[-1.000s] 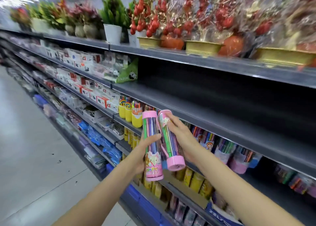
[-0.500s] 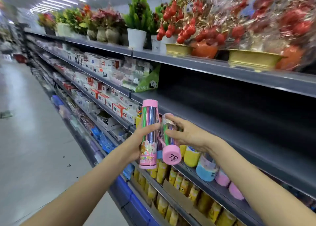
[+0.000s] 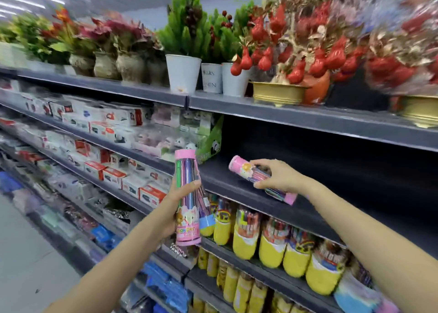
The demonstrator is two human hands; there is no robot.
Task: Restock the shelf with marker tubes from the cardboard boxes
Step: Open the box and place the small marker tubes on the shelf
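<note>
My left hand (image 3: 176, 205) grips an upright pink-capped marker tube (image 3: 187, 177) with cartoon animals on its label, in front of the shelf edge. A second tube with a blue band (image 3: 205, 214) shows just behind it; whether the same hand holds it is unclear. My right hand (image 3: 276, 176) holds another pink marker tube (image 3: 241, 169) on its side, low over the dark bare shelf (image 3: 320, 170). Its pink bottom cap (image 3: 290, 197) touches or nearly touches the shelf board. No cardboard box is in view.
Below the bare shelf stand several yellow-based marker tubs (image 3: 271, 246). A green panda box (image 3: 211, 144) borders the bare shelf on the left, with stapler boxes (image 3: 113, 120) beyond. Potted artificial plants (image 3: 183, 59) and red ornaments fill the top shelf. The aisle floor (image 3: 21, 253) lies to the left.
My right hand has carried its tube away from the left-hand tube, up and right onto the bare shelf, tipping it flat. The view has swung upward.
</note>
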